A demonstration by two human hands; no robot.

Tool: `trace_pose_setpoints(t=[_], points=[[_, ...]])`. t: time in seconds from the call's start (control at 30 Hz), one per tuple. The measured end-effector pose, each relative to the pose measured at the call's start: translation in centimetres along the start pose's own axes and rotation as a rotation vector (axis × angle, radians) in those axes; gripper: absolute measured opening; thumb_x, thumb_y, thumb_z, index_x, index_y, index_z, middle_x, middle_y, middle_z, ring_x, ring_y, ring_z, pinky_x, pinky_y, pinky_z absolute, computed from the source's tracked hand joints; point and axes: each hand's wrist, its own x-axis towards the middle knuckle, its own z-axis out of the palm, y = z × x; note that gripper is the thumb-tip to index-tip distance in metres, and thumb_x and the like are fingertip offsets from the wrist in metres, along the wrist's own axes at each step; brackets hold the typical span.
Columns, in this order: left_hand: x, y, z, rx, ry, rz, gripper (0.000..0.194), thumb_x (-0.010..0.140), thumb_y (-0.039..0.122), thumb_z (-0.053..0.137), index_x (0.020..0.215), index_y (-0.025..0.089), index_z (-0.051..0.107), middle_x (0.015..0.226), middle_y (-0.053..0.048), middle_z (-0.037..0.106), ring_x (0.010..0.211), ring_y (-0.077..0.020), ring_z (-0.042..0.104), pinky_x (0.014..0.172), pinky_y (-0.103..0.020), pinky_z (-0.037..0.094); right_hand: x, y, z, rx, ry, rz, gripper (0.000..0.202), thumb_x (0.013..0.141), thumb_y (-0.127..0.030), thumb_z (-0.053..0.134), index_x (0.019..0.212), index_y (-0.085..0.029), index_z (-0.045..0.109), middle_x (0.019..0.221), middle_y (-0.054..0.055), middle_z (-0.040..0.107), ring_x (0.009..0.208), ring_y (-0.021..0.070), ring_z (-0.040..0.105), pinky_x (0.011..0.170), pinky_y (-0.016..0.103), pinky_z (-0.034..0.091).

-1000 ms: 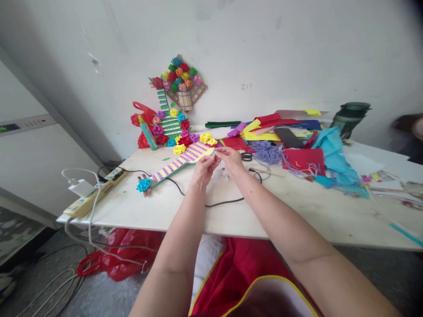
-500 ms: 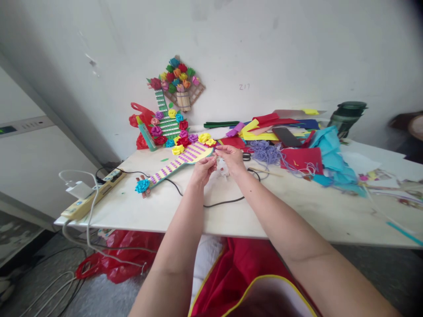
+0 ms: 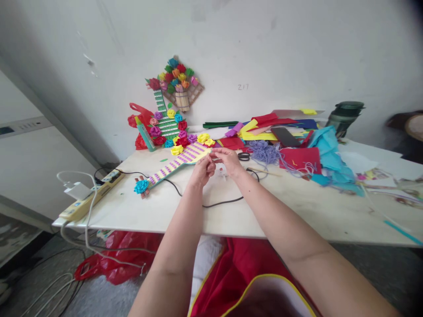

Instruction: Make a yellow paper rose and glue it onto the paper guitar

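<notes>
My left hand (image 3: 203, 171) and my right hand (image 3: 227, 159) meet over the middle of the table, fingertips pinched close together. Whatever lies between them is too small to make out. Just beyond the left hand lies a guitar-shaped craft (image 3: 175, 165), striped yellow and purple, with a blue paper flower (image 3: 141, 186) at its narrow end. Yellow paper flowers (image 3: 205, 139) sit at its wide end. A small clear plastic piece (image 3: 222, 171) is on the table under the right hand, partly covered. Black-handled scissors (image 3: 243, 156) lie right of that hand.
A green striped guitar craft (image 3: 169, 127) leans at the back by a glue bottle (image 3: 145, 134). Purple yarn (image 3: 264, 152), a phone (image 3: 286, 137), coloured paper and a dark bottle (image 3: 345, 118) fill the right. A power strip (image 3: 92, 196) edges the left; a black cable (image 3: 224, 202) crosses in front.
My right hand has shifted slightly left and its fingers are straighter. My left-hand fingers have curled more. The view has moved slightly.
</notes>
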Motion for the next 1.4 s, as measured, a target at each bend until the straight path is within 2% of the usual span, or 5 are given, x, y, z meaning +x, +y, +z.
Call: trace_pose_setpoints(t=[0.5, 0.73, 1.03, 1.17, 1.4], points=[[0.6, -0.3, -0.7, 0.048, 0.24, 0.217, 0.041, 0.065, 0.039, 0.078, 0.059, 0.017, 0.044, 0.044, 0.008, 0.036, 0.04, -0.0032, 0.03, 0.04, -0.018, 0.025, 0.3, 1.6, 0.3, -0.541, -0.145, -0.31, 0.02, 0.076, -0.019, 0.059, 0.088, -0.017, 0.074, 0.085, 0.006, 0.074, 0.083, 0.0214, 0.067, 0.079, 0.035, 0.051], [0.8, -0.7, -1.2, 0.033, 0.228, 0.22, 0.036, 0.062, 0.034, 0.08, 0.06, 0.017, 0.048, 0.048, 0.004, 0.048, 0.043, -0.0055, 0.039, 0.043, -0.02, 0.029, 0.0, 0.3, -0.1, -0.287, -0.009, -0.138, 0.02, 0.075, -0.035, 0.059, 0.073, -0.016, 0.068, 0.074, 0.005, 0.071, 0.071, 0.0174, 0.065, 0.064, 0.028, 0.05], [0.8, -0.7, -0.9, 0.163, 0.265, 0.23, 0.055, 0.08, 0.055, 0.06, 0.049, 0.02, 0.031, 0.039, 0.006, 0.026, 0.038, -0.0054, 0.024, 0.039, -0.021, 0.021, 0.3, -0.3, -0.8, -0.158, 0.067, -0.189, 0.035, 0.068, -0.051, 0.065, 0.059, -0.017, 0.06, 0.046, -0.003, 0.05, 0.04, 0.0064, 0.037, 0.041, 0.022, 0.027], [0.8, -0.6, -0.8, 0.153, 0.283, 0.248, 0.049, 0.077, 0.052, 0.064, 0.054, 0.019, 0.037, 0.049, 0.003, 0.042, 0.045, -0.0064, 0.036, 0.041, -0.02, 0.028, 0.6, -0.4, -1.0, -0.102, 0.081, -0.207, 0.034, 0.065, -0.05, 0.067, 0.063, -0.017, 0.06, 0.043, -0.008, 0.038, 0.042, 0.0055, 0.032, 0.042, 0.021, 0.023], [0.8, -0.7, -1.1, 0.11, 0.246, 0.278, 0.034, 0.064, 0.035, 0.079, 0.064, 0.017, 0.05, 0.057, 0.004, 0.049, 0.05, -0.0056, 0.043, 0.047, -0.018, 0.036, 1.0, 0.2, -1.1, -0.176, 0.051, -0.176, 0.023, 0.068, -0.033, 0.064, 0.085, -0.016, 0.066, 0.057, -0.004, 0.056, 0.047, 0.0071, 0.041, 0.043, 0.021, 0.028]])
